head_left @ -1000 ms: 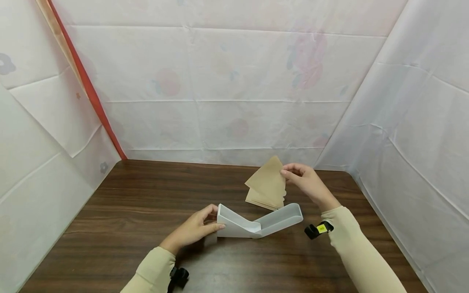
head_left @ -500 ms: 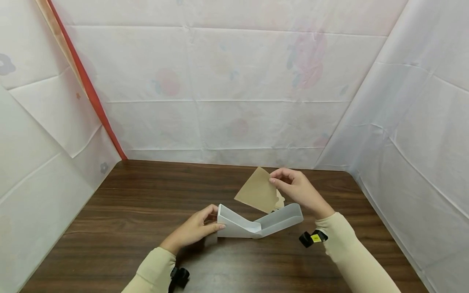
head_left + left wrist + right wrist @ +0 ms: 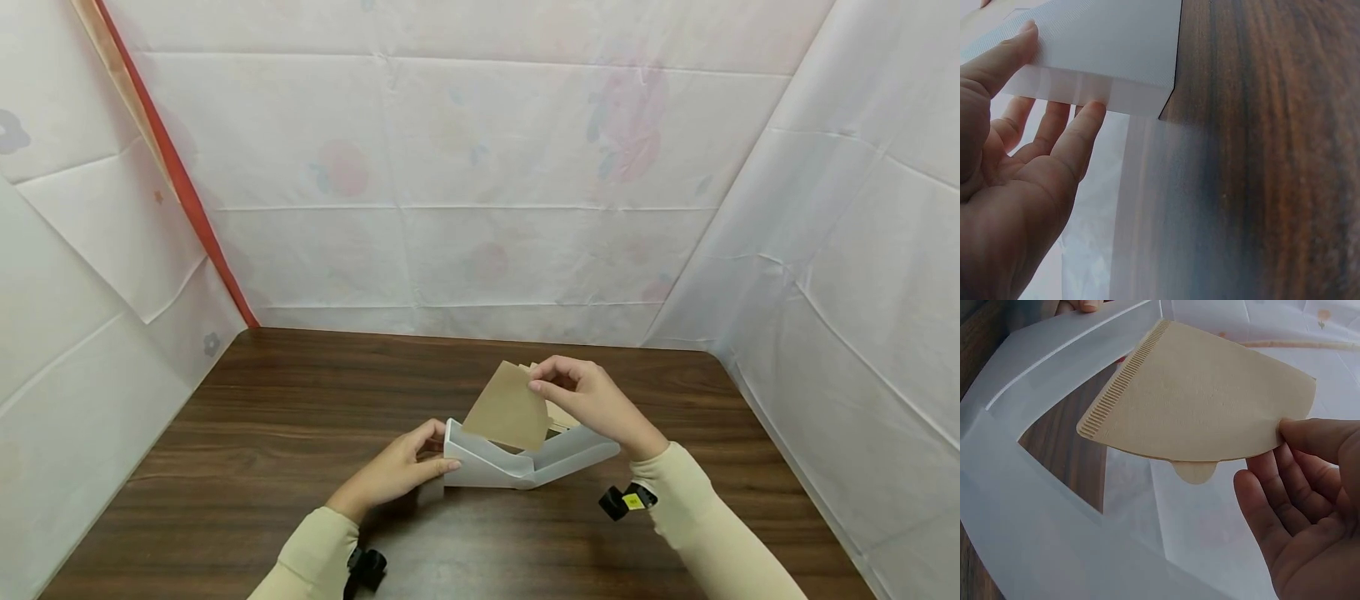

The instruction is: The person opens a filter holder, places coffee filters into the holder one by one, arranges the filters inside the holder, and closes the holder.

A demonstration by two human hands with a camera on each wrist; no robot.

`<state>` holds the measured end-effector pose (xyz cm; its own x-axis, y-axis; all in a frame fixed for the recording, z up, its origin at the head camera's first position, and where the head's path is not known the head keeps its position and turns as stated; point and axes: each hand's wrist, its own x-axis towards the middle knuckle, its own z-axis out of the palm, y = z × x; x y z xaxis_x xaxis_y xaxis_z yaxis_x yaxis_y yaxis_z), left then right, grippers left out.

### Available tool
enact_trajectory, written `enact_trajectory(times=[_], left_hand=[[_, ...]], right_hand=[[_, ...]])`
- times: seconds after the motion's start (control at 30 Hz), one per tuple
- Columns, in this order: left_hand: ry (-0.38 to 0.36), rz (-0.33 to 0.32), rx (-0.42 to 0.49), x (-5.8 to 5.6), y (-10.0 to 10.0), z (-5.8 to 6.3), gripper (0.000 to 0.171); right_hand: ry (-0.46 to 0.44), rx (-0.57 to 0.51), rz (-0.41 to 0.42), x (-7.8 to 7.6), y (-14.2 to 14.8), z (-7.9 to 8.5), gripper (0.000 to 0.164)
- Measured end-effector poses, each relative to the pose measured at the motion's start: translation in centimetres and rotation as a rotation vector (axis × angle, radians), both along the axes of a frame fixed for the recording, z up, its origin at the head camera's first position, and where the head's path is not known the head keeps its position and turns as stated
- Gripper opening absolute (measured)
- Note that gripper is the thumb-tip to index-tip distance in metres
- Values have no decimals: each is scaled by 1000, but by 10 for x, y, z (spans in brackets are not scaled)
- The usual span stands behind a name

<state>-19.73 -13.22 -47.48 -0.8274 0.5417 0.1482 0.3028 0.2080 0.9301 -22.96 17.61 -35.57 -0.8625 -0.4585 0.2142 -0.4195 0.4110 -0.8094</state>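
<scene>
A brown paper coffee filter (image 3: 508, 408) is pinched at its edge between the thumb and fingers of my right hand (image 3: 596, 404). It hangs tilted over a white hinged filter box (image 3: 480, 469), which stands open in a wide V. In the right wrist view the filter's crimped edge (image 3: 1125, 378) points toward the box, and a small rounded tab sticks out below. My left hand (image 3: 401, 468) grips the box's left end, thumb on the near face and fingers at the end wall. More coffee filters (image 3: 562, 417) show partly behind the held one and the translucent lid (image 3: 585, 450).
The dark wood-grain table (image 3: 300, 392) lies under everything. White printed cloth (image 3: 450, 167) hangs behind it and along both sides, with a red strip (image 3: 195, 208) at the left corner. Each wrist wears a small black camera (image 3: 615, 502).
My right hand has moved left and toward me, carrying the coffee filter away from the other filters and over the open box. My left hand and the box have stayed put.
</scene>
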Motion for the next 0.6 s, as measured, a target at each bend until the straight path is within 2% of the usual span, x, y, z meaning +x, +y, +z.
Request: enact_trajectory(times=[0.4, 0.6], left_hand=[[-4, 1, -9, 1, -1, 0, 28], [-2, -9, -8, 0, -2, 0, 28]], right_hand=[[70, 45, 38, 2, -11, -10, 5], [165, 77, 82, 4, -20, -17, 7]])
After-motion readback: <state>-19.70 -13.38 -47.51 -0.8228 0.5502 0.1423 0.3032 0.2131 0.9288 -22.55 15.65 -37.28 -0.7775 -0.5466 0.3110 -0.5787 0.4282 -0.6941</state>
